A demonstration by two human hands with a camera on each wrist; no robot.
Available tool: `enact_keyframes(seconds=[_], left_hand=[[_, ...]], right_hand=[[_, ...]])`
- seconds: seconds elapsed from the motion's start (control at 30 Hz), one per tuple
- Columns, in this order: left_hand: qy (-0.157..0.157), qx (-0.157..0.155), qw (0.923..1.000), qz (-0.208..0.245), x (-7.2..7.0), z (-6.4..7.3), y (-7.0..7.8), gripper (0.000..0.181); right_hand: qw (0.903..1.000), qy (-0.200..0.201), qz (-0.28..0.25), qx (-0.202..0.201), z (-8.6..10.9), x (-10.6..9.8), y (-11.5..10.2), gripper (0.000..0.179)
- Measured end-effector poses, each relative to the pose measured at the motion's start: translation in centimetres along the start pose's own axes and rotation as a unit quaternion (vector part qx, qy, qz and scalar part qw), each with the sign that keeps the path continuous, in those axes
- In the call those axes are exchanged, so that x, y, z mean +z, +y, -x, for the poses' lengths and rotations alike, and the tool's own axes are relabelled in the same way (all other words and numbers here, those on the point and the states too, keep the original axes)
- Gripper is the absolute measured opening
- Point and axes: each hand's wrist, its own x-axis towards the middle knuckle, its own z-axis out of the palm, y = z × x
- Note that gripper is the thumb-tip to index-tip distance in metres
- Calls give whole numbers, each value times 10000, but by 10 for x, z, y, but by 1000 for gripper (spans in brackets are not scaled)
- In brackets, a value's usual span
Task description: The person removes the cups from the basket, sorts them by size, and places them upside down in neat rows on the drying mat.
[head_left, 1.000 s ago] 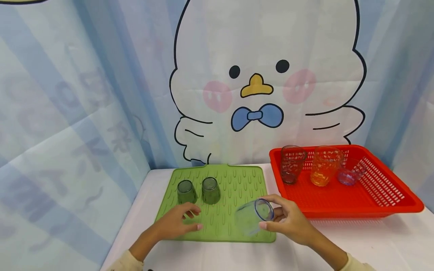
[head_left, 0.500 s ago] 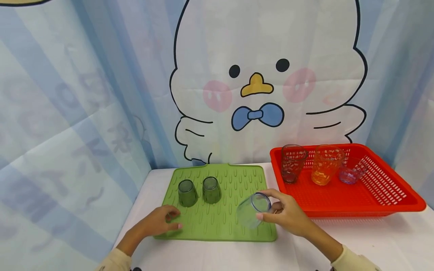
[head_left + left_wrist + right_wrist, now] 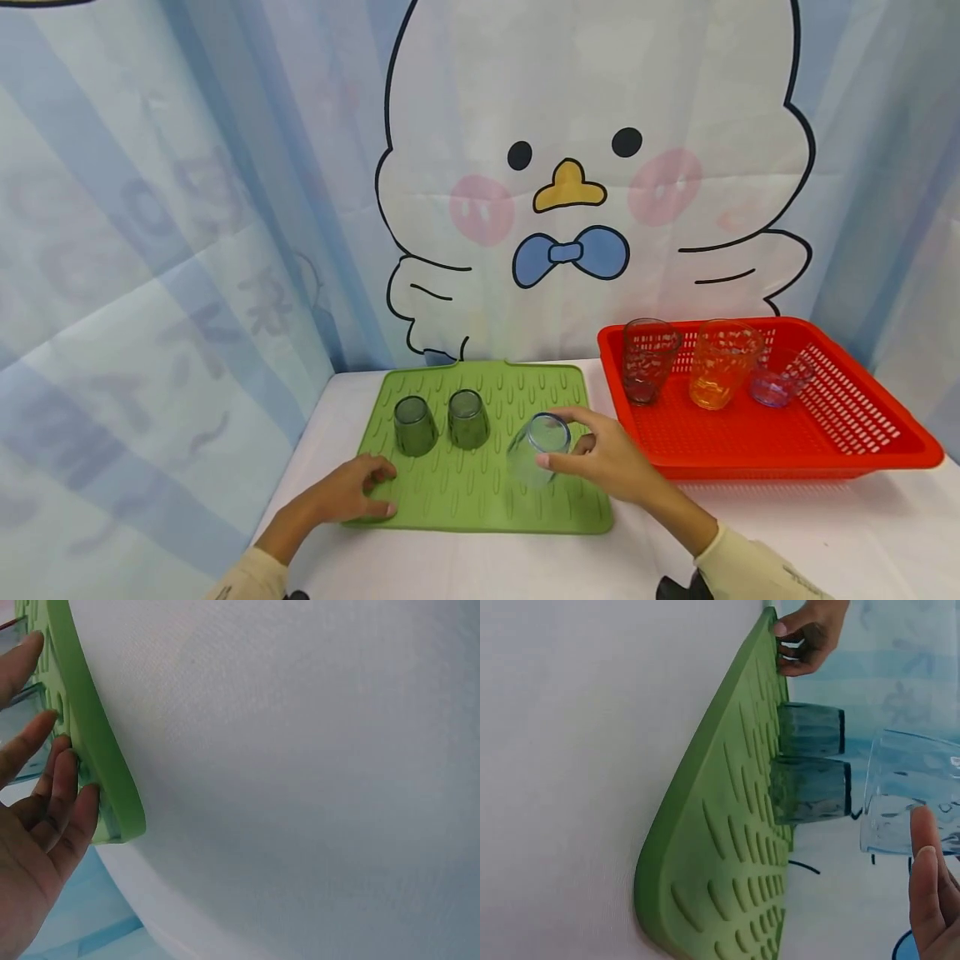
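Plainly, the right hand (image 3: 603, 462) held the clear glass (image 3: 534, 450) upside down, fingers and thumb curled round its upturned base, with the rim low over the green drying mat (image 3: 525, 387). Whether the rim touched the ribs could not be told; in the right wrist view the glass (image 3: 911, 799) seemed to hang just clear of the mat (image 3: 727, 825). It looked a light, thin-walled tumbler, stiff but likely breakable, and smooth enough to slip, so a hold round the thick base or the upper wall seemed safest. The left hand (image 3: 348, 492) gripped nothing; its fingers lay curled over the mat's near left corner, pressing it down, as the left wrist view showed of the hand (image 3: 41, 817) on the mat's edge (image 3: 101, 765).

Two green glasses (image 3: 441, 423) stood inverted just left of the clear one, the nearer of them close beside it, so room on that side was tight. To the right and toward the person the mat was bare up to its raised edge. Beyond that edge, near but apart, sat the red basket (image 3: 847, 450) on the white table (image 3: 825, 533), holding a dark red glass (image 3: 647, 360), an orange glass (image 3: 720, 365) and a small purple glass (image 3: 780, 382).
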Motion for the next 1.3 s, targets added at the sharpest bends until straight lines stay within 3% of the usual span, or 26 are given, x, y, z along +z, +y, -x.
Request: enact_keyframes(seconds=[0.3,0.6,0.9,1.3], left_hand=[[39,-32,10000,5,1,3,4,51],[40,-29,10000,-34,2,2,4,51],[12,-73,10000,-29,1,3,2,52],[51,-46,10000,-48,2,3,3,52]], right_hand=[[9989,392,-63,268,-17,20,10,64],[9929,938,343,647,-40,30,23,66],[9930,933,236,682,-63,33,33,63],[9915,918,557,729,-78,43,38,63]])
